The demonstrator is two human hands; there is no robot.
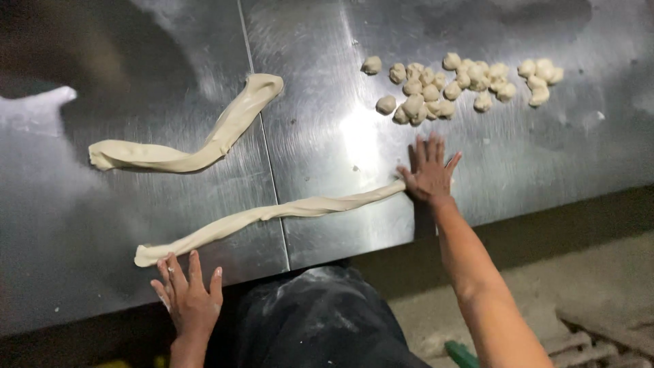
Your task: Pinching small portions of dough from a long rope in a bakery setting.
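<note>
Person stood at a steel table [327,225], both hands flat and spread, nothing clamped. Left hand [189,300] lay open, fingers splayed, just beside the near-left end of the thin dough rope [272,212]; touching or not, could not tell. Right hand [430,174] was open too, palm down, pressed on the right end of that same rope. Hands were well apart, 1 at each end.

The thin dough rope ran diagonally across the table seam, low left to upper right, uneven in thickness, slightly twisted. A 2nd, thicker dough strip [204,143] lay further back on the left, bent in a loose S shape, untouched. A cluster of small dough balls [449,85] sat at the far right of the table, well apart from both hands.

Step in hand, as judged: rolling and stretching the rope longer, with palms working at the ends. The next move likely called for even palm pressure rolled back and forth while drawing the ends outward, and for care at the thinner middle section, where the rope could tear.
</note>
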